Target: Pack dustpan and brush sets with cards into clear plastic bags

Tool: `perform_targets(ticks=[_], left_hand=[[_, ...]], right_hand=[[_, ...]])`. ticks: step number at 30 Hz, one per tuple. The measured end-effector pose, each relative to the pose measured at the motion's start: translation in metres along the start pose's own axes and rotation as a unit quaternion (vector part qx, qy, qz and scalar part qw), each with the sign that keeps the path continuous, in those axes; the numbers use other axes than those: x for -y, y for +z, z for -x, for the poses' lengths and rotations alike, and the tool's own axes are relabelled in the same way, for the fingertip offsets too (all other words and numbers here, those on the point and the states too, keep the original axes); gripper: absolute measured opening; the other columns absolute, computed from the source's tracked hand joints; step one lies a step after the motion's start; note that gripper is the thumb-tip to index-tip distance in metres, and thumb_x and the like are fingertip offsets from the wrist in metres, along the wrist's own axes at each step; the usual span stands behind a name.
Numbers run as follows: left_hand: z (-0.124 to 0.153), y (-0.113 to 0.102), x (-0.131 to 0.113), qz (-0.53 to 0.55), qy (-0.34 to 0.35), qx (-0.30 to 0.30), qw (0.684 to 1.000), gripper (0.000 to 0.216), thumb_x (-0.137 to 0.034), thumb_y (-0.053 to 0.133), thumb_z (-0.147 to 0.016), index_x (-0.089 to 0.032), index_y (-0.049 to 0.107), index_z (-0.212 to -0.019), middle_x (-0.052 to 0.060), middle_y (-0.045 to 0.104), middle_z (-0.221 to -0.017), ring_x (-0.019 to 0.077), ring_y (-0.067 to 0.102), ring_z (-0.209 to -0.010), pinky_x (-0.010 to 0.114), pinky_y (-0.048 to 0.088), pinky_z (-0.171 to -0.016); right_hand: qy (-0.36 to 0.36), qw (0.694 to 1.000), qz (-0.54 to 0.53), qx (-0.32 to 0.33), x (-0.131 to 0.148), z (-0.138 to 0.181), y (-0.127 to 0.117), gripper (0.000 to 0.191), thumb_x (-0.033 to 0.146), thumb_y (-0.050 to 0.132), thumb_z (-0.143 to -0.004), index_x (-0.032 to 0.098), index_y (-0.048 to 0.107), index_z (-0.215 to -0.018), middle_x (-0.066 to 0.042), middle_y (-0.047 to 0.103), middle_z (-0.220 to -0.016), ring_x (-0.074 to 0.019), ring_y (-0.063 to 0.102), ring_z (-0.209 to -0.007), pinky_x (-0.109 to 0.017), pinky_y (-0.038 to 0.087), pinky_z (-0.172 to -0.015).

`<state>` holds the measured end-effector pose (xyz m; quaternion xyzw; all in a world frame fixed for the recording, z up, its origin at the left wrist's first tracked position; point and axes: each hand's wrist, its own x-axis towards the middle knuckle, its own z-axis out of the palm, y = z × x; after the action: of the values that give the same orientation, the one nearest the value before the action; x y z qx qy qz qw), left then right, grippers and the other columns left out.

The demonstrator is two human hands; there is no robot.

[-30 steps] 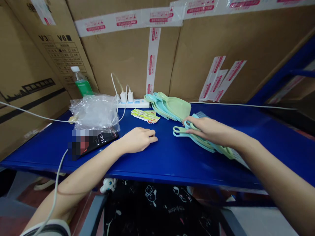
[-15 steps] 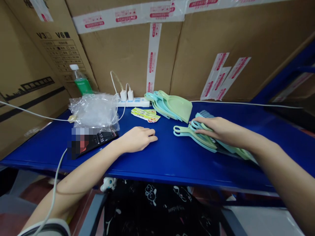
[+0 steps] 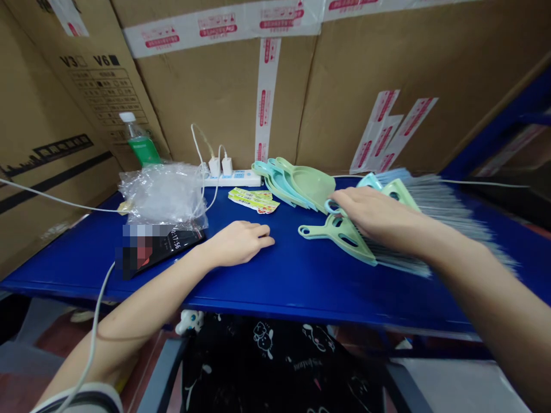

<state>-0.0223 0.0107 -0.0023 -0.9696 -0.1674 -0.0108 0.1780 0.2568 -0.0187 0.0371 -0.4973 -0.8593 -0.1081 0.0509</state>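
My left hand (image 3: 239,244) rests on the blue table, its fingers loosely bent and a little apart, holding nothing. At the right, my right hand (image 3: 374,215) is closed around a hand brush with a blue loop handle (image 3: 332,206); most of that brush is hidden under the hand. Just below lies a green hand brush (image 3: 340,232) with grey bristles, apparently over a blue one. Beyond my right wrist are more brushes, among them a green brush head (image 3: 400,192) with long grey bristles (image 3: 456,209). Several green and blue dustpans (image 3: 312,183) lie overlapped behind my right hand.
Yellow-green labels (image 3: 253,199) lie near a white power strip (image 3: 241,178) with two chargers. Clear plastic bags (image 3: 163,195), a phone (image 3: 172,246) and a green-labelled bottle (image 3: 143,146) are at the left. Taped cardboard (image 3: 215,86) walls the back; white cables cross the table.
The brushes under my right hand have spread out, with heads and bristles now showing beyond the wrist. My right hand has shifted slightly. My left hand has stayed in place.
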Motion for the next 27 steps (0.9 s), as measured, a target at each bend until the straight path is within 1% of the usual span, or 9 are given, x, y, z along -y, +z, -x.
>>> perform_targets(ticks=[2,4,9,12,15,17,20,23,27], left_hand=[[0.0,0.0,0.0,0.002,-0.003,0.003,1.0,0.026,-0.011,0.048,-0.091,-0.017,0.066,-0.109,0.005,0.066,-0.093,0.0158,0.063,-0.073,0.029,0.05,-0.068],[0.001,-0.001,0.0,0.003,-0.007,0.004,1.0,0.027,-0.011,0.047,-0.091,-0.018,0.066,-0.109,0.005,0.066,-0.093,0.0153,0.063,-0.073,0.029,0.051,-0.069],[0.001,-0.003,-0.001,-0.005,-0.008,0.005,1.0,0.026,-0.011,0.048,-0.091,-0.017,0.066,-0.108,0.004,0.067,-0.094,0.0156,0.063,-0.073,0.029,0.051,-0.068],[0.001,-0.003,-0.001,-0.008,-0.004,0.007,1.0,0.024,-0.012,0.05,-0.091,-0.017,0.067,-0.107,0.004,0.067,-0.092,0.0162,0.063,-0.071,0.03,0.05,-0.067],[0.001,-0.002,-0.001,-0.009,-0.004,0.003,1.0,0.023,-0.012,0.05,-0.091,-0.017,0.067,-0.107,0.004,0.067,-0.093,0.0162,0.063,-0.071,0.03,0.05,-0.067],[0.001,-0.002,0.0,-0.009,-0.004,0.001,1.0,0.024,-0.012,0.049,-0.091,-0.017,0.067,-0.107,0.004,0.067,-0.093,0.0159,0.063,-0.072,0.029,0.05,-0.067],[0.001,-0.001,0.0,-0.01,-0.002,0.002,1.0,0.024,-0.012,0.048,-0.091,-0.017,0.066,-0.106,0.004,0.066,-0.092,0.0157,0.062,-0.071,0.029,0.049,-0.067],[0.001,0.0,0.0,-0.01,-0.003,0.003,1.0,0.024,-0.012,0.049,-0.091,-0.017,0.066,-0.107,0.004,0.066,-0.092,0.0158,0.062,-0.071,0.029,0.049,-0.067],[0.001,0.0,0.0,-0.008,-0.004,-0.004,1.0,0.024,-0.012,0.049,-0.091,-0.017,0.067,-0.107,0.004,0.067,-0.093,0.0155,0.062,-0.071,0.029,0.049,-0.067]], right_hand=[[-0.023,1.0,0.015,0.003,0.008,-0.006,0.001,0.022,0.01,0.034,-0.087,0.021,0.052,-0.079,-0.009,0.063,-0.077,-0.0214,0.055,-0.071,-0.031,0.04,-0.062],[-0.04,0.999,0.029,0.023,0.02,-0.012,0.005,0.023,0.006,0.036,-0.085,0.02,0.054,-0.083,-0.009,0.065,-0.079,-0.0212,0.057,-0.072,-0.03,0.041,-0.063],[-0.074,0.994,0.043,0.062,0.039,-0.018,0.02,0.034,-0.004,0.034,-0.08,0.015,0.059,-0.093,-0.012,0.068,-0.086,-0.0217,0.062,-0.08,-0.031,0.045,-0.071],[-0.058,0.996,0.008,0.069,0.035,-0.017,0.022,0.026,0.004,0.038,-0.085,0.015,0.058,-0.095,-0.012,0.068,-0.089,-0.0228,0.063,-0.083,-0.031,0.047,-0.072],[-0.03,0.998,-0.027,0.056,0.023,-0.017,0.021,0.018,0.013,0.039,-0.088,0.019,0.056,-0.091,-0.011,0.069,-0.091,-0.0226,0.063,-0.083,-0.032,0.047,-0.07],[-0.003,0.998,-0.03,0.053,0.016,-0.017,0.019,0.017,0.015,0.038,-0.088,0.021,0.054,-0.085,-0.011,0.068,-0.089,-0.0229,0.063,-0.08,-0.032,0.047,-0.068],[0.034,0.996,-0.041,0.076,0.011,-0.015,0.018,0.016,0.016,0.037,-0.087,0.022,0.049,-0.08,-0.011,0.066,-0.081,-0.0231,0.061,-0.075,-0.032,0.046,-0.065],[0.031,0.994,-0.062,0.087,0.01,-0.01,0.017,0.015,0.019,0.035,-0.088,0.023,0.047,-0.081,-0.01,0.065,-0.078,-0.0213,0.059,-0.069,-0.031,0.046,-0.063],[0.007,0.997,-0.067,0.048,0.005,0.001,0.02,0.016,0.021,0.034,-0.089,0.023,0.049,-0.084,-0.011,0.064,-0.079,-0.0215,0.058,-0.068,-0.031,0.045,-0.061]])
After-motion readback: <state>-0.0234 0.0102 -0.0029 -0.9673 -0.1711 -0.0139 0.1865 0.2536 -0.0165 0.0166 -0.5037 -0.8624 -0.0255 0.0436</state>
